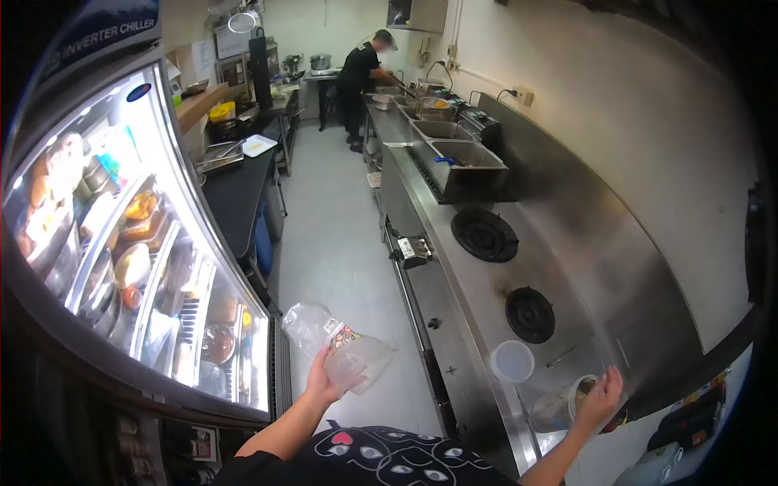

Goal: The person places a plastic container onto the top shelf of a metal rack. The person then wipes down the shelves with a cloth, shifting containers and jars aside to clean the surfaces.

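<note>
So the left hand (322, 385) has a clear plastic package (356, 356) at about 7 o'clock in the view, up above the floor (328, 219). Could be a bag, could be a soft bottle, honestly can't tell. The fingers are closed on it, thumb in front and the others showing through the plastic. There's some colourful print on it, but it's too small to read.

The other thing in play is a clear tub (549, 413) on the steel tabletop (454, 279), between 4 and 5 o'clock. The right hand (600, 400) is right at its rim with the fingers bent. Whether they actually grip the rim or just rest there, can't tell.

As for how far along this is: a round whitish disc, looks like a lid (512, 361), lies flat just beside the tub, toward its 10 or 11 o'clock. If it belongs to the tub, I'd say the opening part is done and the closing part isn't. The package isn't set down either, it's well apart from the tub. Can't make out what's inside the tub, so no clue how full it is. Looks like somewhere in the middle to me, but one view doesn't prove much.
</note>
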The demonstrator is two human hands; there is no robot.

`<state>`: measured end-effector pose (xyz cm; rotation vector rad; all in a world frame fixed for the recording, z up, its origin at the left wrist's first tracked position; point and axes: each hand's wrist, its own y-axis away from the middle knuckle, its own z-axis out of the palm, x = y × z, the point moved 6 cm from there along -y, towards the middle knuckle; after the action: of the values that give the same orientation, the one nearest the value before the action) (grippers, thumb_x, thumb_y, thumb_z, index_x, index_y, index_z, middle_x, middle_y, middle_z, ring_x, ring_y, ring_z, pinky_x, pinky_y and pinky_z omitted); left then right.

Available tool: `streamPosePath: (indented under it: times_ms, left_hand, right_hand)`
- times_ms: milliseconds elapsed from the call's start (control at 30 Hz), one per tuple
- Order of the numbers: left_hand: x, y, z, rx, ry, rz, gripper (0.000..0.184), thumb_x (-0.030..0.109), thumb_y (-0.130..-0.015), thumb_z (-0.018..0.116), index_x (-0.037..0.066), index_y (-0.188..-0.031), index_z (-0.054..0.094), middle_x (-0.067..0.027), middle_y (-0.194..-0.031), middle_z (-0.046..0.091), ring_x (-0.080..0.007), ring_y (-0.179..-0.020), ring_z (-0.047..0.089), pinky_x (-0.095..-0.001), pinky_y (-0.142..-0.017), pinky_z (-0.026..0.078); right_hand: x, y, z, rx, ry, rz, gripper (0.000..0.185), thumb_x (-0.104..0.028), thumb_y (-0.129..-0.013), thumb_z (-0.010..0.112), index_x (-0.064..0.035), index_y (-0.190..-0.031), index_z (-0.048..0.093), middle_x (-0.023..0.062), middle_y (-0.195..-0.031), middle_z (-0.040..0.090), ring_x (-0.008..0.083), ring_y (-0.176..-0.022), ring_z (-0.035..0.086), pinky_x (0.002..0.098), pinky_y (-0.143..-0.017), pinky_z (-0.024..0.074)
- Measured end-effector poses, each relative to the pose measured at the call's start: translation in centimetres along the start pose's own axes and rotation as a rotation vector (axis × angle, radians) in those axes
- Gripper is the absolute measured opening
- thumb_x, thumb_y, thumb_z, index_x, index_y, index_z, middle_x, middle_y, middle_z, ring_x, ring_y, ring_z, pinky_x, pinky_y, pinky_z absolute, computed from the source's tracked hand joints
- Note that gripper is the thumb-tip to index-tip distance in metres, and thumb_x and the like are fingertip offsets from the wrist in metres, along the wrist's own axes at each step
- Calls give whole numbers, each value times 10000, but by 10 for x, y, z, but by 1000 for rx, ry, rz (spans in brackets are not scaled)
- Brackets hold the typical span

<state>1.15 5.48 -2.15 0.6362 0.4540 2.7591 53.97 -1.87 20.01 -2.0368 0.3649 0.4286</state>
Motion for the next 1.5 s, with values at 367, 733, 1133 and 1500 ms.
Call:
streamPosePath:
  times_ms: [367, 733, 1133, 1500]
  left_hand:
    - [74, -23, -78, 140, -15, -86, 636, 502, -886, 455, 85, -1360, 382, -167, -1349, 442, -445, -1173, 465, -639, -923, 373]
    - [147, -158, -81, 213, -27, -65, 586, 393, -867, 557, 78, -1337, 405, -156, -1315, 468, -371, -1186, 467, -636, -924, 378]
    - [203, -291, -119, 587, -178, 17, 300, 118, -849, 598, -1, -1114, 525, -151, -1014, 612, -298, -941, 623, -503, -800, 522]
    - [292, -416, -239, 623, -163, -11, 412, 207, -816, 683, 23, -1153, 536, -128, -1057, 624, -330, -1014, 599, -585, -874, 463]
  right_hand:
    - [-158, -4, 140, -184, -212, -119, 171, -6, -824, 556, 16, -967, 646, 157, -1054, 623, 307, -980, 589, 377, -858, 459]
    - [-169, -42, 321, -316, -280, -62, 171, -13, -839, 545, 21, -975, 644, 149, -1049, 628, 282, -939, 605, 345, -797, 483]
    - [-269, -6, 518, -820, -581, -241, 175, 20, -818, 547, 44, -963, 642, 172, -1031, 632, 294, -967, 609, 350, -866, 460]
    - [-335, 27, 568, -988, -596, -205, 142, -32, -747, 621, -52, -873, 684, 142, -948, 654, 303, -889, 631, 364, -813, 505]
